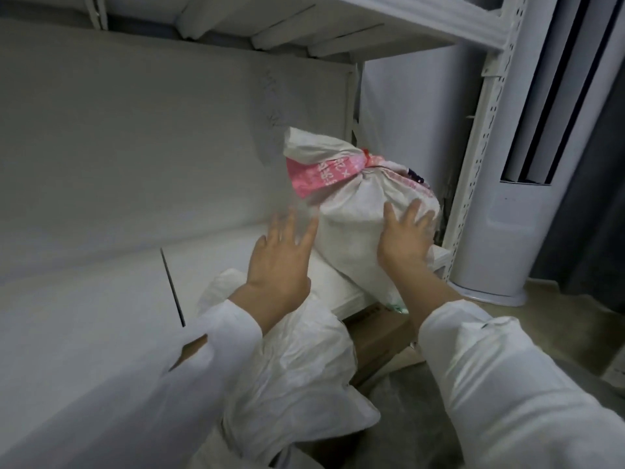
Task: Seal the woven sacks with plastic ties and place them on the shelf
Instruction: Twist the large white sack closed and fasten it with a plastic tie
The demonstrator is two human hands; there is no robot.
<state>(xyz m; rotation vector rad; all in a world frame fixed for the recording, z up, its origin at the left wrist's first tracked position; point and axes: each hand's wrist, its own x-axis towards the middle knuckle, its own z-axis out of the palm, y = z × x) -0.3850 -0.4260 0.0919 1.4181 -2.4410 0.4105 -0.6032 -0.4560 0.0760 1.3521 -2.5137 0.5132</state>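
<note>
A white woven sack with pink print near its neck stands on the white shelf board, at its right end. Its neck is cinched by a tie, and the loose top flares up to the left. My right hand presses flat against the sack's front with straight fingers. My left hand hovers just left of the sack, fingers spread, holding nothing. A second white sack lies lower down between my forearms, below the shelf edge.
The shelf's perforated white upright rises right of the sack, with an upper shelf overhead. A tall white floor-standing unit stands beyond. A cardboard box sits beneath the shelf. A dark thin rod lies on the board.
</note>
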